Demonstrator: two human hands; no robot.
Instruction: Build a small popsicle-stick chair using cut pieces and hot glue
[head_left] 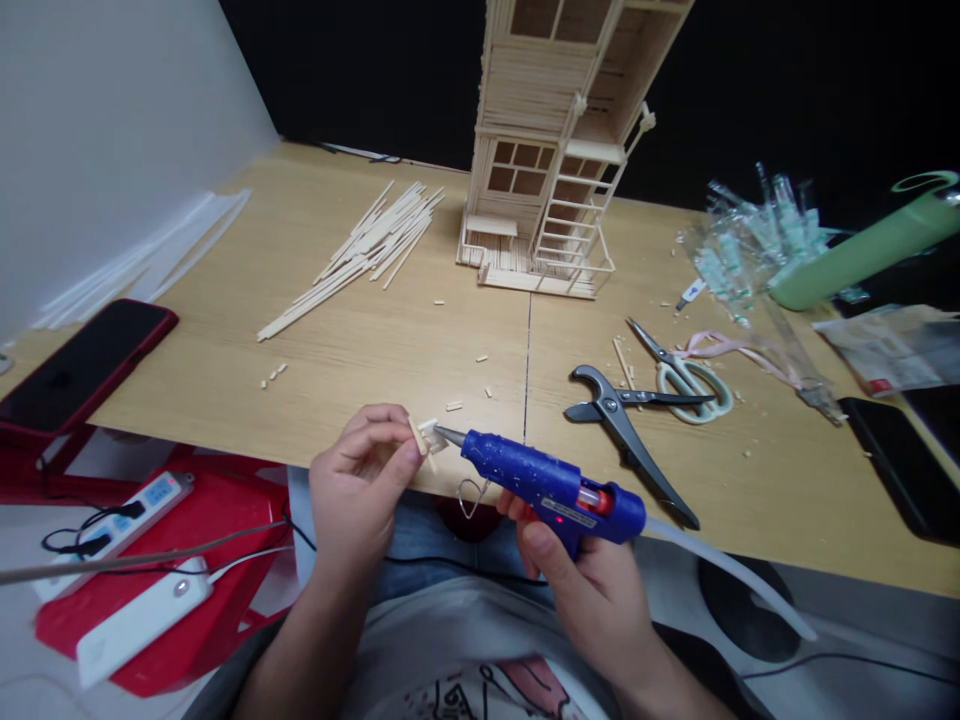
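Observation:
My left hand (367, 470) pinches a small piece made of short wooden sticks (420, 435) over the table's front edge. Wrapped round the handle of a blue hot glue gun (525, 470) is my right hand (585, 580). The gun's metal nozzle points left, its tip at the small wooden piece; whether they touch I cannot tell. A red light glows on the gun, and a long whitish glue stick (727, 560) sticks out of its back. Behind stands a tall wooden stick model house (517, 200) with windows, a ladder and a railed porch.
A pile of thin wooden sticks (367, 250) lies left of the house. Black cutters (619, 420), white-handled scissors (694, 385), clear plastic packets (750, 240), a green bottle (862, 250) and a dark phone (900, 465) are at right. Another phone (82, 360) lies left, above power strips (142, 620) on a red stool (225, 540).

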